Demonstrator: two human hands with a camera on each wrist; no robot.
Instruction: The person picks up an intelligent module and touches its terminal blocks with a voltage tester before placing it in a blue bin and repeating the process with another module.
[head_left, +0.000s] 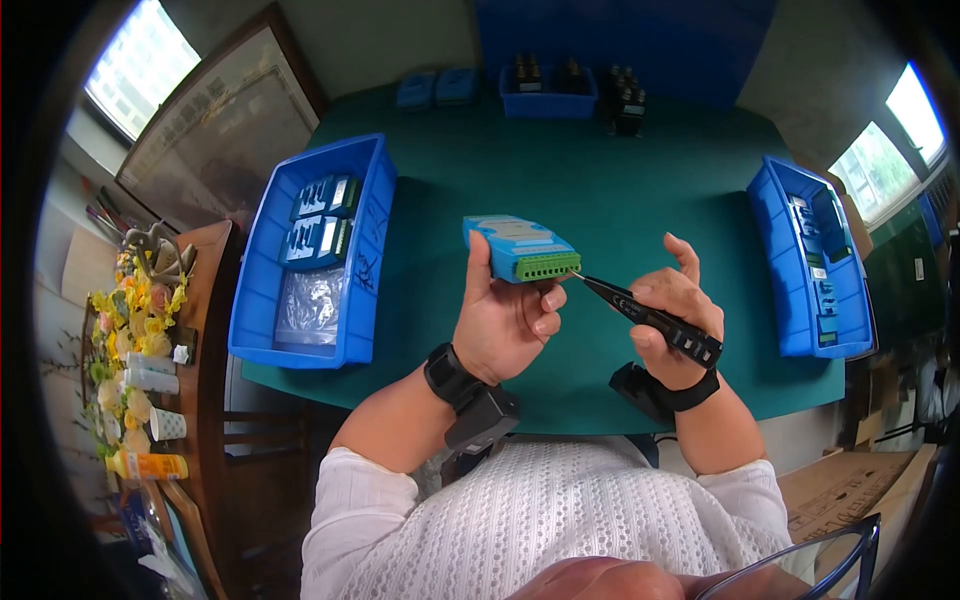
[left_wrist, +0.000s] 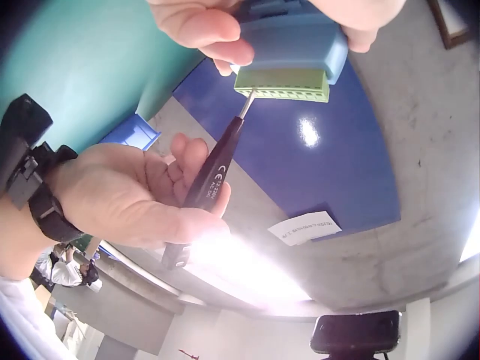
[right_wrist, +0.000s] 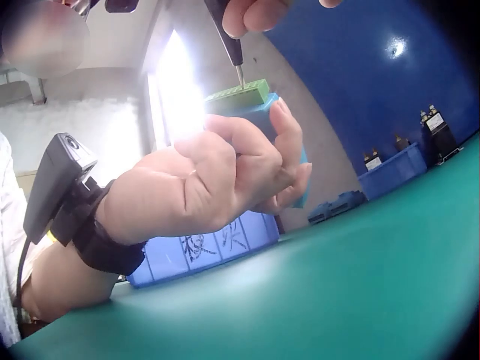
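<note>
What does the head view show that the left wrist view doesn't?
Head view only: the blue plastic bin at the person's left with more modules inside, and yellow flowers beside the table. Left wrist view only: the palm of the right hand and a white paper label on the blue wall. Both: the left hand holding the blue box-shaped module, and the slim black screwdriver tip at its green terminal strip.

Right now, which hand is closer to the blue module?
Left. The left hand grips the blue module; the right hand is beside it, only its screwdriver tip reaching it.
</note>
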